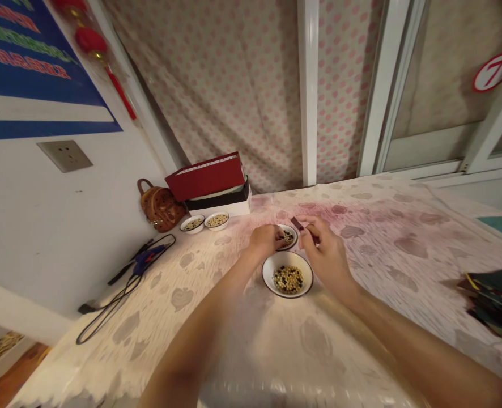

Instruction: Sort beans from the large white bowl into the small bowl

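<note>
My left hand (267, 239) is closed at the left rim of a small white bowl (294, 231), its fingertips reaching just over the edge and covering that side. Yellowish and black beans (288, 238) lie inside this bowl. On its right, my right hand (325, 246) pinches a dark brown flat stick (297, 224) between thumb and fingers, its end pointing up and left above the table. Closer to me stands a larger white bowl (267, 273) with a dark rim, holding mixed yellowish and black beans (288, 279). Neither hand touches that larger bowl.
Two more bean bowls, a left one (186, 228) and a right one (212, 225), stand before a red box (208, 177) on a black-and-white box (221, 205). A brown mini backpack (162, 207) and a corded blue tool (147, 259) lie left. Dark folded items (495, 300) sit right.
</note>
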A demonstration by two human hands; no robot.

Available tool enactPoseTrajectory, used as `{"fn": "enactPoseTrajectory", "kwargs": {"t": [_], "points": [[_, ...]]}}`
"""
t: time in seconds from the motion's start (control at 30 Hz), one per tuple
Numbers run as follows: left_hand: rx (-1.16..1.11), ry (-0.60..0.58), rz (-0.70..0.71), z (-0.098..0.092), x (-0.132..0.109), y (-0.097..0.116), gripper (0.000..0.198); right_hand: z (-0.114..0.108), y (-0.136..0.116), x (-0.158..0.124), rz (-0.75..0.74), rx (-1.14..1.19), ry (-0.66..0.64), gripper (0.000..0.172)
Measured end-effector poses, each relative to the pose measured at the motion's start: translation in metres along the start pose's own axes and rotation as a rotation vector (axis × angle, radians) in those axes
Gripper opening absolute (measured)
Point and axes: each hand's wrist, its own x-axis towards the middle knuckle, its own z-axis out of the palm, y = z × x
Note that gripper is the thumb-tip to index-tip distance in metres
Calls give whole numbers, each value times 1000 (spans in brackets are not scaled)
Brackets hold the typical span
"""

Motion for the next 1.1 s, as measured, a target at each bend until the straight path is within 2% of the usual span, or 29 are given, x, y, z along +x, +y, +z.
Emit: {"fn": "enactPoseTrajectory", "kwargs": {"t": [0.1,0.3,0.37,0.5,0.6,0.7,0.83,1.1], "points": [[-15,36,0,3,3,0,14,0,-1,0,4,-1,5,28],[-158,136,10,7,6,-15,13,0,-2,-1,2,6,-1,27],[-351,185,-10,8,5,-19,13,1,-1,-1,0,2,-4,27],[-970,247,-81,8,-11,-21,13,2,0,-1,2,-6,-23,27],[-1354,177,-85,3,-32,-16,28,2,-2,-3,0,-2,-48,28],[-1555,128,-130,1,-50,-9,35,4,-4,-5,-9,10,-84,28],[-1650,95,-164,1,-57,-1,34,8,-4,-9,-25,3,-126,27],[-1661,90,-118,4,-59,5,37,9,-4,-10,-48,3,-180,26]]}}
